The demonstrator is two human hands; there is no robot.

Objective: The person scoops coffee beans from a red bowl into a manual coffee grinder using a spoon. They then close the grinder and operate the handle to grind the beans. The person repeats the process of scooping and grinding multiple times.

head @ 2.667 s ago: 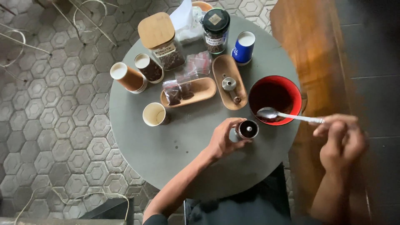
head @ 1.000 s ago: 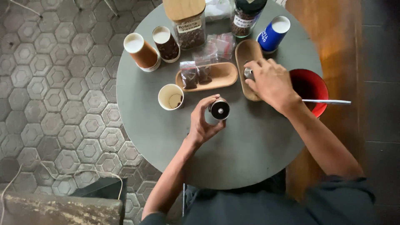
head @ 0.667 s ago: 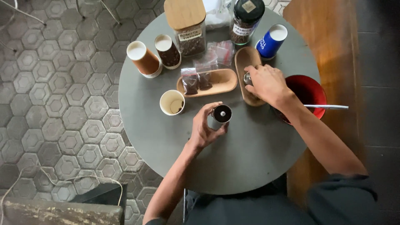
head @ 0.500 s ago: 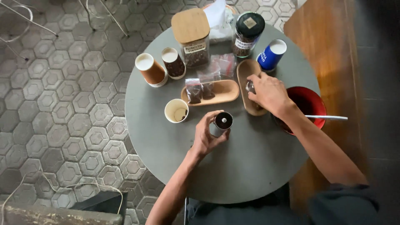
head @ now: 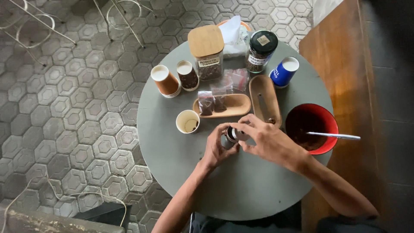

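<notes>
My left hand (head: 215, 149) is wrapped around a small metal cylinder grinder (head: 227, 139) that stands upright near the middle of the round grey table (head: 241, 190). My right hand (head: 269, 140) reaches in from the right. Its fingertips pinch a small metal cap (head: 239, 134) right at the top of the grinder. The two hands touch over the cylinder, so its opening is mostly hidden.
Just behind the hands lie two oval wooden trays (head: 235, 105) (head: 264, 97), one holding small bags. A small paper cup (head: 187, 121) stands left of the grinder, and a red bowl (head: 317, 114) with a spoon (head: 334, 136) sits right. Jars, two brown cups and a blue cup (head: 284, 71) line the far edge.
My right hand left the spoon in the red bowl, went to the narrow wooden tray, then came back to the grinder with a small metal cap. The left hand kept holding the grinder.
</notes>
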